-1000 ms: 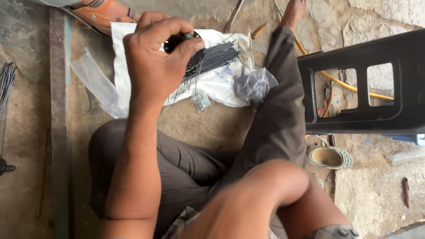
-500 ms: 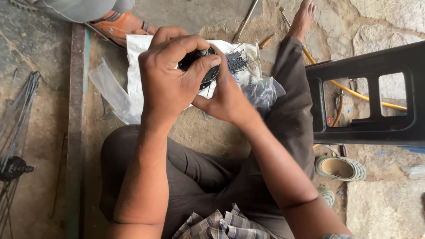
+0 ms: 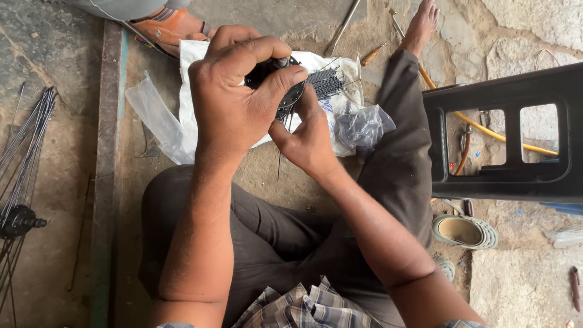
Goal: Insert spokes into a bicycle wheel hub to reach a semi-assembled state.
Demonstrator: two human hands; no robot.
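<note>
The left hand curls over a dark round wheel hub, fingers wrapped across its top and thumb pressed against its rim, so most of the hub is hidden under the palm. The right hand comes up from below and touches the hub's lower edge, its fingertips pinching a thin spoke that hangs down from the hub toward the floor. Both hands are held above a white plastic sheet spread on the stone floor, on which a bundle of dark spokes lies just right of the hub. A crumpled clear bag sits beside the person's bent knee. A black plastic stool stands to the right, and another hub with loose spokes lies well apart at the left edge.
</note>
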